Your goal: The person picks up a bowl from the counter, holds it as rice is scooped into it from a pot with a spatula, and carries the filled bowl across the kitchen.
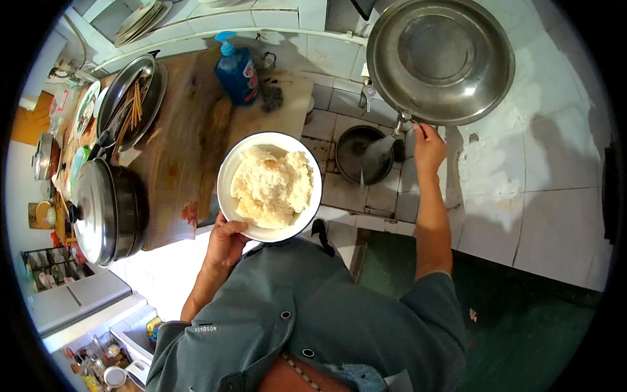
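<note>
My left hand (227,243) grips the near-left rim of a white bowl (225,189) with a dark edge. A mound of cooked rice (271,186) fills most of the bowl. My right hand (430,153) reaches forward, its fingers closed just beside a metal tap (405,116) and below the rim of a large metal basin (434,49). What the fingertips hold, if anything, is hidden. Water (380,151) streams from the tap into a round dark pot (353,168) standing in the tiled sink.
A blue soap bottle (236,75) and a dark scouring pad (271,98) stand on the counter left of the sink. Farther left are a lidded pot (101,212) and a pan (134,98) holding chopsticks (134,108). Stacked plates (140,23) sit on a ledge behind.
</note>
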A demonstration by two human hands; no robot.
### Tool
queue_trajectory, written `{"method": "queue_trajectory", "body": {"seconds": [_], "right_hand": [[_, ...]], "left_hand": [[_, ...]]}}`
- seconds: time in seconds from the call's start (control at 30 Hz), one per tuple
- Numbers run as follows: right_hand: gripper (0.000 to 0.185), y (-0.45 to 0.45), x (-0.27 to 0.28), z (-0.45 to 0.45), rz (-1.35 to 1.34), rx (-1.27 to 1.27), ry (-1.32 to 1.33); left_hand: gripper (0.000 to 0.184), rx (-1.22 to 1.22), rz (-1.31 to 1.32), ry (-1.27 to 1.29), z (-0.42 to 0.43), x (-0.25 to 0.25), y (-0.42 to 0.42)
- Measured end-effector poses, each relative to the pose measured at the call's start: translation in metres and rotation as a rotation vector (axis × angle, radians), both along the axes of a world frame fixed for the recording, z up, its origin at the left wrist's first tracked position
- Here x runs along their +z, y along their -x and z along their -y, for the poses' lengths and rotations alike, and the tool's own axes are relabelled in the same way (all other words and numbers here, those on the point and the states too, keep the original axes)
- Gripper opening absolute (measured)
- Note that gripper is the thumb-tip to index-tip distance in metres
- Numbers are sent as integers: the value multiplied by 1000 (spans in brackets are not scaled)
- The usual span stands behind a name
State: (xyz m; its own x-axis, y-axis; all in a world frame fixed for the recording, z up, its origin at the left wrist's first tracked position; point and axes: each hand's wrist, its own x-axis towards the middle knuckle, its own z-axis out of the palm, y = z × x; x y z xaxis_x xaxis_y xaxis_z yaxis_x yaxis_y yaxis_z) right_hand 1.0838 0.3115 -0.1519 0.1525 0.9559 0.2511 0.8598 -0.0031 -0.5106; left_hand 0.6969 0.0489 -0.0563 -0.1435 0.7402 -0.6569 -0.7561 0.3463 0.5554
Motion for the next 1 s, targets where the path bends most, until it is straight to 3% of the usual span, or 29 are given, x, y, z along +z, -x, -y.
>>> {"method": "queue_trajectory", "body": {"seconds": [0.3, 0.67, 1.0], "right_hand": [[24, 7, -1, -12, -29, 89, -11], [38, 20, 1, -8, -11, 106, 63], [29, 41, -5, 10, -47, 138, -10]], "left_hand": [[67, 10, -32, -3, 10, 8, -25], [66, 105, -17, -16, 24, 14, -40], [63, 76, -33, -58, 37, 17, -49]]}}
